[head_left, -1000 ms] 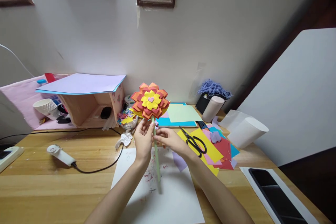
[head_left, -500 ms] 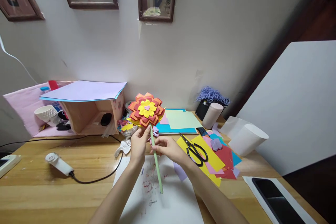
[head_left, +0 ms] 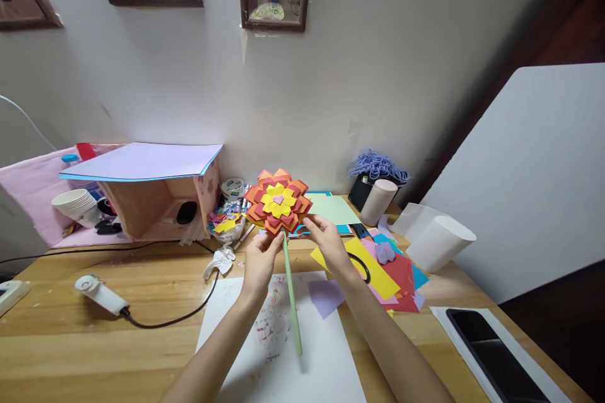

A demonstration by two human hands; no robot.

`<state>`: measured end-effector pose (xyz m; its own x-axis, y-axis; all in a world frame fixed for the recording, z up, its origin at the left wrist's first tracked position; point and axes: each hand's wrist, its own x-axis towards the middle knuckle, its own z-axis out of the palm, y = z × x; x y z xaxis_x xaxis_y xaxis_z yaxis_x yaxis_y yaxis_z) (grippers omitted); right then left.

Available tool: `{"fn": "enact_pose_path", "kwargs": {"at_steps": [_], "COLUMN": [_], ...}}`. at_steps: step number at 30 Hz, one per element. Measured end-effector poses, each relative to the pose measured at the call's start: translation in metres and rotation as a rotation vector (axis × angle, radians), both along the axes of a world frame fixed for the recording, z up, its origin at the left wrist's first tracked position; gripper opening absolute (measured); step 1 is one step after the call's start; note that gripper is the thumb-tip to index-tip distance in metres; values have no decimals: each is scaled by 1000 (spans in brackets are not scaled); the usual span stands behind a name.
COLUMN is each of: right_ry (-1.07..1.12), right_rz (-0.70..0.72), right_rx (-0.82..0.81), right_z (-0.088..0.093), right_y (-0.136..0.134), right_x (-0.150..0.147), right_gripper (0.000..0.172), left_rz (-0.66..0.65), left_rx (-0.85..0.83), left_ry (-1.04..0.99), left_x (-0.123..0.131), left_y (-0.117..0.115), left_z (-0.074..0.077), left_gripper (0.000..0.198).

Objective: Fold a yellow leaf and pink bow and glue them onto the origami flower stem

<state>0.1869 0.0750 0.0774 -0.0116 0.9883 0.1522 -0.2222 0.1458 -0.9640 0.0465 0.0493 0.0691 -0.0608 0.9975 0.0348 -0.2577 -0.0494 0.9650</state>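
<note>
Left of the white sheet [head_left: 293, 381] you have a white corded device [head_left: 100, 295]. Your left hand [head_left: 258, 264] pinches the green stem [head_left: 292, 293], which slants over the sheet, the layered paper flower [head_left: 278, 201] showing past its far edge. Your right hand [head_left: 329, 245] reaches the flower's right side; whether it grips, I can't tell. Right of the sheet lie yellow paper [head_left: 378, 271] and a smartphone [head_left: 494, 352].

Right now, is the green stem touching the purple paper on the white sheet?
Apart: the head view shows a strip of white sheet in plain sight between the green stem and the purple paper to its right.
</note>
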Motion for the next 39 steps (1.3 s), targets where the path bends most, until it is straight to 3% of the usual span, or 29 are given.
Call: {"fn": "enact_pose_path", "kwargs": {"at_steps": [11, 31, 34, 39], "right_ry": [83, 6, -9, -250], "right_rz": [-88, -22, 44, 425], "right_rx": [-46, -23, -42, -79], "right_z": [0, 4, 4, -4], "right_y": [-1, -6, -6, -12], "right_x": [-2, -4, -4, -11], "right_gripper": [26, 25, 29, 36], "left_rz": [34, 61, 61, 102], "left_rx": [34, 80, 87, 86], "left_ry": [23, 14, 26, 40], "left_x": [2, -1, -2, -5], "left_y": [0, 1, 1, 2], "left_z": [-4, -3, -1, 3], "left_gripper": [34, 32, 32, 31]}}
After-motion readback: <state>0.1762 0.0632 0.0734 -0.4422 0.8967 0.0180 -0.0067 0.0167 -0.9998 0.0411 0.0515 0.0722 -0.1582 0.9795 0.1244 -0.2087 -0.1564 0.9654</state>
